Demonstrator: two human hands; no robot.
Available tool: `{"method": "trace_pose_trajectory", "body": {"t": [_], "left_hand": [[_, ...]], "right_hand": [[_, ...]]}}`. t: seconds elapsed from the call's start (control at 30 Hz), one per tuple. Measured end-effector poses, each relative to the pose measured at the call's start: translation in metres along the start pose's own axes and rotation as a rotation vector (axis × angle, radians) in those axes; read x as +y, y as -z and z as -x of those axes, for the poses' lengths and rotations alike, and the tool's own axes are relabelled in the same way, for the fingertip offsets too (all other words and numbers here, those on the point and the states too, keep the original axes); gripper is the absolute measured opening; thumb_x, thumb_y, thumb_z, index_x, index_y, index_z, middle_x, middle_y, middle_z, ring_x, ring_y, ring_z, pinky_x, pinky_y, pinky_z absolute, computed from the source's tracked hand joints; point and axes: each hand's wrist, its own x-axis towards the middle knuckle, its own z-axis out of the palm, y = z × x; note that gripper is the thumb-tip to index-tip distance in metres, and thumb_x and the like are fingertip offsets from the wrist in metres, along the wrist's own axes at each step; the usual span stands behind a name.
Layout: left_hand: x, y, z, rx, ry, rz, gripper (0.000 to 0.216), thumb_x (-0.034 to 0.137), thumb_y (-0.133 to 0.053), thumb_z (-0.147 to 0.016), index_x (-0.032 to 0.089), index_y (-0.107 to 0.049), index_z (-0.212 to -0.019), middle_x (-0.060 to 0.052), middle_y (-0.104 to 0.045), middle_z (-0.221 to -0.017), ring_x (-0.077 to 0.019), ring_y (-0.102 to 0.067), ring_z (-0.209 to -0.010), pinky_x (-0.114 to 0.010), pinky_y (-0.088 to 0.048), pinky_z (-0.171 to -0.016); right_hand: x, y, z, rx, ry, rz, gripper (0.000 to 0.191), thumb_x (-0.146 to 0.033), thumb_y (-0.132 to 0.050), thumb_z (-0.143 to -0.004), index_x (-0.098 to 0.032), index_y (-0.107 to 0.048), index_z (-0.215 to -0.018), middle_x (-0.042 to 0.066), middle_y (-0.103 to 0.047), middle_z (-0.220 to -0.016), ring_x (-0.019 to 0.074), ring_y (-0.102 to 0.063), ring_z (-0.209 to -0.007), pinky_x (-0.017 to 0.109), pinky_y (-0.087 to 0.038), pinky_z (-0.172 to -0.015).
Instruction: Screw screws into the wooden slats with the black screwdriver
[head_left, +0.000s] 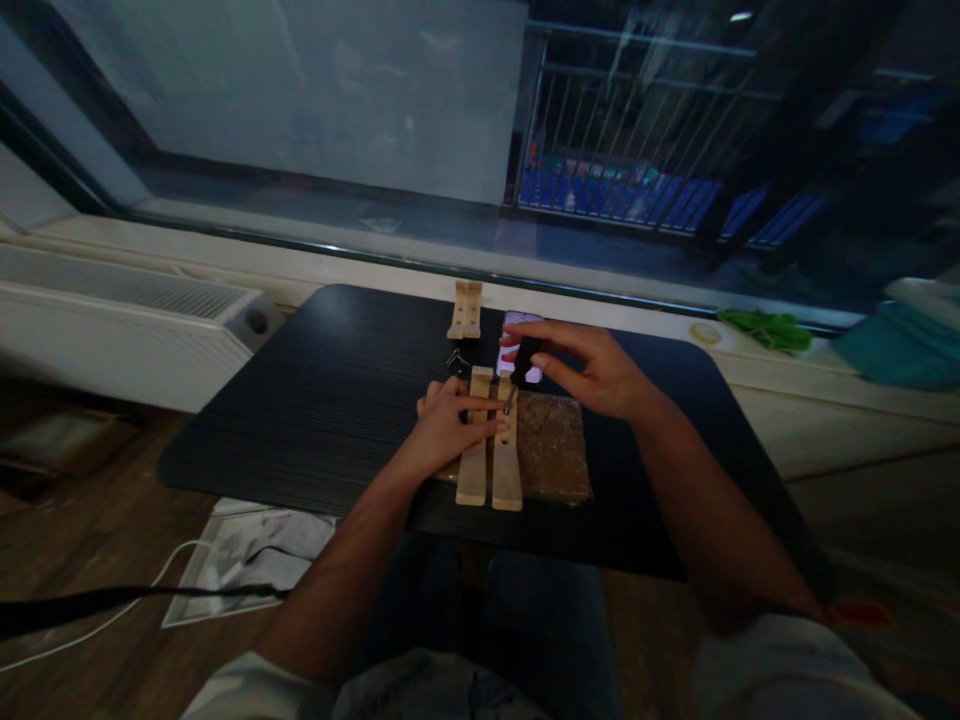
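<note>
My right hand [592, 362] grips the black handle of a screwdriver [528, 358] between thumb and fingers. The shaft slants down to a hole or screw in the right one of two pale wooden brackets [507, 478]; which it is I cannot tell. From the left, my left hand [450, 420] reaches across the left wooden bracket [472, 480]. Its index finger and thumb hold down the right bracket, either side of the screwdriver tip; the other fingers are curled. Both brackets rest over a brown block [553, 450] that looks wrapped in clear film.
On the black table [300, 400], another pair of wooden brackets [465, 308] lies at the back. Small dark metal pieces [457, 361] are in front of them. A lit phone [519, 330] lies behind the block. Leafy greens [769, 331] sit on the right sill; a radiator [127, 325] stands left.
</note>
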Motion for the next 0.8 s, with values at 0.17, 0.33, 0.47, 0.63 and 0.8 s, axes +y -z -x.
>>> {"method": "trace_pose_trajectory", "body": {"t": [0.17,0.33,0.47,0.63,0.8], "left_hand": [[-0.0006,0.0000,0.0002,0.000,-0.002,0.006,0.032,0.048,-0.070,-0.080,0.035,-0.074,-0.109,-0.004,-0.050,-0.098,-0.0268,-0.043,-0.100,-0.044,-0.036,-0.091],[-0.0004,-0.0005,0.0000,0.000,0.001,0.005,0.031,0.047,-0.070,-0.080,0.036,-0.074,-0.108,-0.003,-0.048,-0.097,-0.0257,-0.043,-0.099,-0.042,-0.037,-0.090],[-0.0013,-0.0010,-0.0005,0.001,0.002,0.004,0.030,0.048,-0.070,-0.080,0.037,-0.074,-0.108,-0.003,-0.047,-0.096,-0.0254,-0.043,-0.099,-0.042,-0.037,-0.090],[-0.0007,0.0002,-0.0006,-0.008,0.005,-0.006,0.031,0.047,-0.070,-0.080,0.037,-0.074,-0.109,-0.002,-0.047,-0.096,-0.0250,-0.042,-0.099,-0.040,-0.036,-0.089],[-0.0012,-0.0005,-0.0002,0.002,-0.005,-0.007,0.031,0.048,-0.070,-0.080,0.037,-0.074,-0.109,-0.003,-0.048,-0.096,-0.0250,-0.043,-0.100,-0.040,-0.036,-0.089]], "right_hand": [[0.0001,-0.0011,-0.0008,0.038,-0.086,-0.003,0.035,-0.025,-0.057,-0.089,-0.024,-0.062,-0.124,0.005,-0.070,-0.118,0.0156,-0.069,-0.100,0.030,-0.056,-0.087],[0.0025,-0.0044,-0.0021,0.099,-0.065,0.002,0.029,-0.024,-0.064,-0.085,-0.025,-0.067,-0.114,0.002,-0.072,-0.112,0.0143,-0.069,-0.097,0.027,-0.056,-0.084],[0.0045,-0.0057,-0.0015,0.131,-0.074,0.064,0.026,-0.029,-0.067,-0.083,-0.025,-0.069,-0.108,0.001,-0.072,-0.106,0.0136,-0.068,-0.091,0.029,-0.055,-0.084],[0.0064,-0.0078,-0.0010,0.167,-0.083,0.111,0.027,-0.036,-0.068,-0.082,-0.024,-0.068,-0.105,0.000,-0.070,-0.096,0.0130,-0.067,-0.082,0.028,-0.055,-0.078],[0.0065,-0.0094,-0.0011,0.180,-0.063,0.118,0.026,-0.033,-0.069,-0.081,-0.024,-0.067,-0.105,-0.001,-0.069,-0.095,0.0132,-0.065,-0.080,0.029,-0.053,-0.076]]}}
